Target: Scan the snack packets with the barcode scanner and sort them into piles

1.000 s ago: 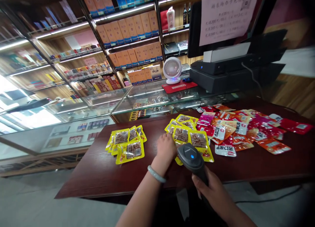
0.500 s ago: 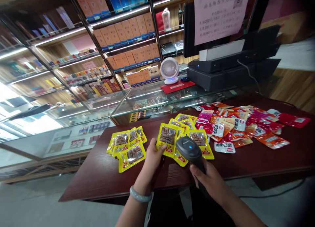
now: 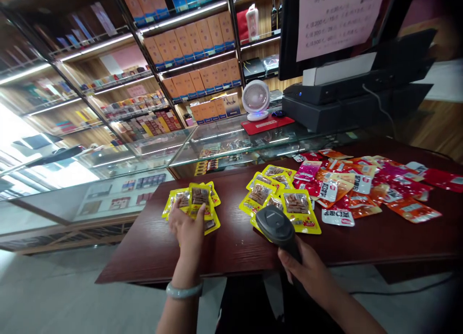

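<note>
My left hand [image 3: 187,224] is over the left pile of yellow snack packets [image 3: 180,196], thumb and fingers spread apart. The thumb lies by the lower part of the top yellow packet [image 3: 200,197]; whether it still touches is hard to tell. A pale bangle [image 3: 183,291] circles that wrist. My right hand [image 3: 307,266] is wrapped round the handle of a black barcode scanner [image 3: 275,224]. The scanner's head is above the near edge of a second group of yellow packets [image 3: 298,206] and hides part of it.
Red, orange and pink packets [image 3: 365,189] cover the right of the dark wooden table [image 3: 231,247]. Behind it stand a glass display counter [image 3: 213,153], a white fan [image 3: 255,100], a red mat [image 3: 267,125] and a black till [image 3: 318,112]. A cable [image 3: 401,292] hangs low on the right.
My left hand has carried a yellow packet from the middle group leftward onto the left pile, and its fingers have spread. The scanner's blue light no longer shows. The view has shifted slightly.
</note>
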`<state>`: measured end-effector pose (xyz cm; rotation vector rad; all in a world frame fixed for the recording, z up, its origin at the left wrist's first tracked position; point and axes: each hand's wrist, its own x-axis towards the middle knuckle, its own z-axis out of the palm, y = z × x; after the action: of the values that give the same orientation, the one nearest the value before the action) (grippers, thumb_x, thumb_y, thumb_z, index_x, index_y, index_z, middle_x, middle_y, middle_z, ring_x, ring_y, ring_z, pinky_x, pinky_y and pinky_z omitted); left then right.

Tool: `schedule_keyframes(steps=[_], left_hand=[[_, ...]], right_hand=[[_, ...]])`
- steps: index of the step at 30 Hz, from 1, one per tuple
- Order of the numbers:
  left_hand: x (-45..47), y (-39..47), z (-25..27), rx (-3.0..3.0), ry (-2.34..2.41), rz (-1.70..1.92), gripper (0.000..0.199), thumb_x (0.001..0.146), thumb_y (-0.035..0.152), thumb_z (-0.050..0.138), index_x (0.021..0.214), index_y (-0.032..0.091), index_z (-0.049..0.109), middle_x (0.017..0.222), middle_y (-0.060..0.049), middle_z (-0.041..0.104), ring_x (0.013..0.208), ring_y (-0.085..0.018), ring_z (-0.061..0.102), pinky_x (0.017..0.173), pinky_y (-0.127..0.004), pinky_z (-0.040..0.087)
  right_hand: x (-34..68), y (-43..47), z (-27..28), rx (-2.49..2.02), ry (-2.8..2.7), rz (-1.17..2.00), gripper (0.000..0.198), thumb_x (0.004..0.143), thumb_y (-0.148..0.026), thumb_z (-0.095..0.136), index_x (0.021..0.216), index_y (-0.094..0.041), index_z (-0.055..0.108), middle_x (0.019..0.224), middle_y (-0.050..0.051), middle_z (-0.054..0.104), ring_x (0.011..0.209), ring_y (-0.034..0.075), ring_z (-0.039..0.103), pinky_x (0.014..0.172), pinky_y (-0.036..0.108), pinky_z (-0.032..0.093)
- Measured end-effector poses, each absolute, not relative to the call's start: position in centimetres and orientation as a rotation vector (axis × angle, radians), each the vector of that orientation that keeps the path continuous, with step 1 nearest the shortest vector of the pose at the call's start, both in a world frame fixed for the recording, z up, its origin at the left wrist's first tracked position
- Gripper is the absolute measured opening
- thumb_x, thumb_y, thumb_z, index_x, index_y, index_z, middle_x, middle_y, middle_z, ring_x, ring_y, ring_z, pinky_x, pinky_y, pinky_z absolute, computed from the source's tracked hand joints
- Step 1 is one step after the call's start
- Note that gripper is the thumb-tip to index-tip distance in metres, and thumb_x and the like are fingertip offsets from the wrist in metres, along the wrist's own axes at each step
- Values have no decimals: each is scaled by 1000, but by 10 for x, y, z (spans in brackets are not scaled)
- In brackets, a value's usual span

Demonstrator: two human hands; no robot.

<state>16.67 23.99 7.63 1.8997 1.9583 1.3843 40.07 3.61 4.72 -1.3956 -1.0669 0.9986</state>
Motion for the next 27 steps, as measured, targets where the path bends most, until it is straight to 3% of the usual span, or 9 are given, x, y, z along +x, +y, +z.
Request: schedule_keyframes(steps=[2, 5, 7, 13, 16, 20, 27], left_hand=[[176, 238, 78, 2088, 1918, 1324, 51, 84, 44, 68, 128, 24, 54, 139, -13, 58, 137, -33, 46, 117, -52, 33], [209, 233, 70, 2325, 1669, 957, 38, 89, 42, 63, 122, 23, 62, 127, -11, 67, 125, -30, 56, 112, -45, 39], [235, 232, 64, 2412, 1580, 683, 40, 92, 46, 59, 122, 20, 65, 122, -13, 69, 119, -29, 59, 107, -43, 41], [282, 244, 60, 2477, 1678, 216, 43, 87, 55, 64, 105, 17, 69, 118, -17, 67, 117, -33, 59, 97, -41, 43], [282, 249, 60, 2401, 1619, 226, 30, 87, 46, 65, 102, 20, 63, 109, -11, 70, 108, -30, 63, 88, -37, 44], [264, 249, 52, 2153, 1444, 552, 15, 89, 33, 60, 98, 23, 54, 92, -3, 70, 86, -21, 67, 77, -30, 45], [235, 238, 38, 1901, 1222, 831, 21, 82, 41, 60, 89, 23, 50, 86, 1, 67, 79, -17, 64, 73, -28, 49]], right_hand=[[402, 36, 45, -1407, -1058, 1006, 53, 87, -73, 59, 96, -21, 67, 54, -2, 58, 50, 19, 57, 55, 31, 53], [404, 35, 45, -1429, -1040, 972, 55, 85, -74, 60, 97, -20, 68, 57, -1, 60, 51, 19, 58, 53, 30, 53], [405, 34, 46, -1443, -1030, 959, 56, 85, -74, 61, 98, -20, 68, 57, -1, 61, 52, 20, 59, 53, 30, 53], [406, 31, 45, -1454, -1033, 922, 54, 86, -74, 59, 93, -20, 65, 61, 0, 60, 57, 20, 59, 58, 31, 52], [406, 32, 42, -1428, -1027, 981, 53, 87, -72, 58, 94, -20, 60, 63, -2, 58, 54, 17, 54, 54, 28, 48], [409, 36, 41, -1377, -1013, 1042, 52, 89, -71, 56, 97, -20, 57, 62, -5, 52, 51, 14, 49, 51, 26, 44], [409, 50, 55, -1290, -982, 1065, 56, 88, -73, 57, 104, -19, 58, 55, -8, 48, 45, 14, 47, 48, 26, 41]])
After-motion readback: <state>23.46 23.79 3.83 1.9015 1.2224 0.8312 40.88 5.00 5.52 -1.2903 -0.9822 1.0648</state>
